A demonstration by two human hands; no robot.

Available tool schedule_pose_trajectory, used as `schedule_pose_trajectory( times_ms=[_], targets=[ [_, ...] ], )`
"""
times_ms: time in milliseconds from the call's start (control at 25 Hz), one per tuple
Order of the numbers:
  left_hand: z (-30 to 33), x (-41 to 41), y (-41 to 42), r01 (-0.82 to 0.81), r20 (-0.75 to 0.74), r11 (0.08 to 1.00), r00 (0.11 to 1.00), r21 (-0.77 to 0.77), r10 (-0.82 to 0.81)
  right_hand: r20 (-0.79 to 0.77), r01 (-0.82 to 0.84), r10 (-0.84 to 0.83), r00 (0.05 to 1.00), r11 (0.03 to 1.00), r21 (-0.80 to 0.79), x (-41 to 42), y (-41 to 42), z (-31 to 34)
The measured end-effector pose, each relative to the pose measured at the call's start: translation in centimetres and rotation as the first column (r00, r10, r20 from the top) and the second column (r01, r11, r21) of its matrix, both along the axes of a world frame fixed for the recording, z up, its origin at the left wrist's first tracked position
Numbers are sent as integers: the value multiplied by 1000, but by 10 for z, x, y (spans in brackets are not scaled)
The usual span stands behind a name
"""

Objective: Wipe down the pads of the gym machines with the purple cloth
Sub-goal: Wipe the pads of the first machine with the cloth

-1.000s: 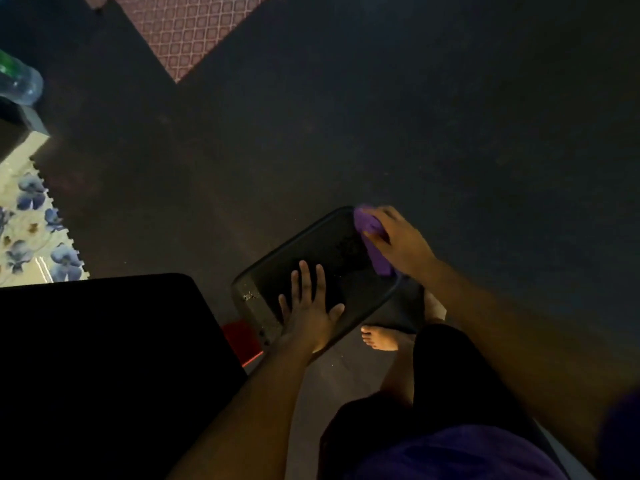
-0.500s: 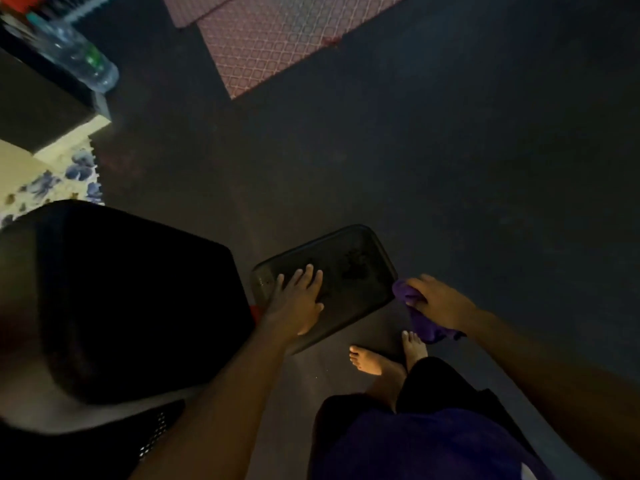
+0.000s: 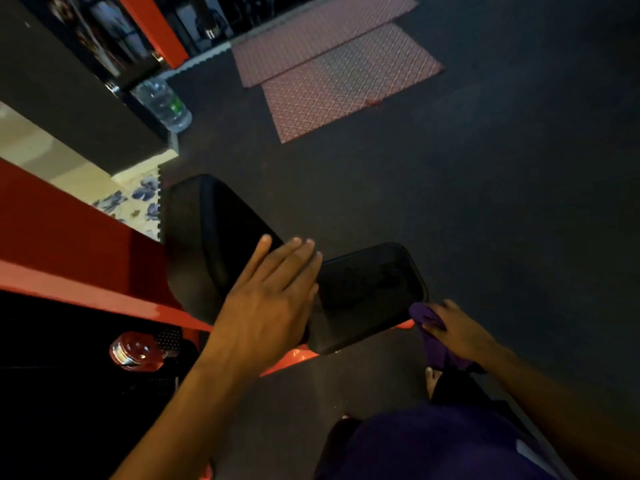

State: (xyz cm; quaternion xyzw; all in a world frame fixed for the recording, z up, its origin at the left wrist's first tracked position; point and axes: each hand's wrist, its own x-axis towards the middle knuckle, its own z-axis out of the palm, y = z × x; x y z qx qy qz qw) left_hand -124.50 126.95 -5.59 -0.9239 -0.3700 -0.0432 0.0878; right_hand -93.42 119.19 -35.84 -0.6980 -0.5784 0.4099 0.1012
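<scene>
A black seat pad (image 3: 370, 292) of a red-framed gym machine lies low in the middle of the view. A larger black back pad (image 3: 211, 244) rises to its left. My left hand (image 3: 266, 299) is held with straight fingers over the join of the two pads, fingertips toward the back pad. My right hand (image 3: 457, 330) grips the purple cloth (image 3: 433, 337) just off the seat pad's near right corner. Most of the cloth hangs below my fingers.
The red machine frame (image 3: 69, 244) runs along the left. A clear water bottle (image 3: 162, 102) lies at the upper left, another bottle (image 3: 138, 351) sits low left. Two patterned red mats (image 3: 339, 71) lie on the dark rubber floor. My bare foot (image 3: 433, 379) stands below the cloth.
My right hand drew the cloth off the seat pad's far corner to its near right corner. My left hand lifted from the seat pad toward the back pad. The view tilted up.
</scene>
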Motion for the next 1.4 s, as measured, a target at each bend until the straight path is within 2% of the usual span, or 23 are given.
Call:
schedule_pose_trajectory(
  times_ms=[80,200,280,400,480,680,760,840,960,1040,1120,1200,1280,1360,1400],
  targets=[
    [27,-13,7,6,56,995,998,96,-11,14,63,-64,998,997,38,-15,-8,5],
    [44,-35,24,-155,49,982,987,110,151,27,125,-128,991,987,99,-34,-13,12],
    [48,-46,34,-232,27,971,973,51,231,51,131,-137,989,985,115,-42,-10,19],
    [53,-59,55,-330,118,928,928,-172,352,119,137,-151,981,984,117,-43,0,24],
    [54,-67,66,-359,143,902,906,-240,399,167,133,-154,974,983,130,-40,14,22],
    [49,-64,62,-382,155,897,894,-224,419,264,-17,-7,964,996,86,-47,70,-24],
    [50,-65,59,-386,180,898,887,-213,425,289,-80,36,957,987,141,-59,85,-51],
    [50,-62,57,-374,216,906,885,-201,413,312,-72,8,950,978,194,-64,101,-70],
    [51,-62,56,-384,221,899,877,-211,426,324,-22,-36,945,985,173,-74,160,-58],
    [51,-61,57,-379,221,900,879,-218,423,341,-86,17,940,979,187,-90,189,-55],
    [51,-61,57,-376,211,897,880,-234,424,385,-225,118,915,943,246,-105,172,-61],
    [52,-62,55,-362,237,899,877,-248,419,376,-302,207,903,928,217,-107,105,-68],
    [52,-60,55,-369,251,897,869,-244,426,424,-385,264,866,893,231,-77,59,-68],
    [51,-59,55,-373,241,899,873,-230,424,408,-414,310,859,889,196,-40,68,-70],
    [52,-58,57,-372,242,900,874,-229,423,405,-372,284,869,915,158,-31,90,-68]
  ],
)
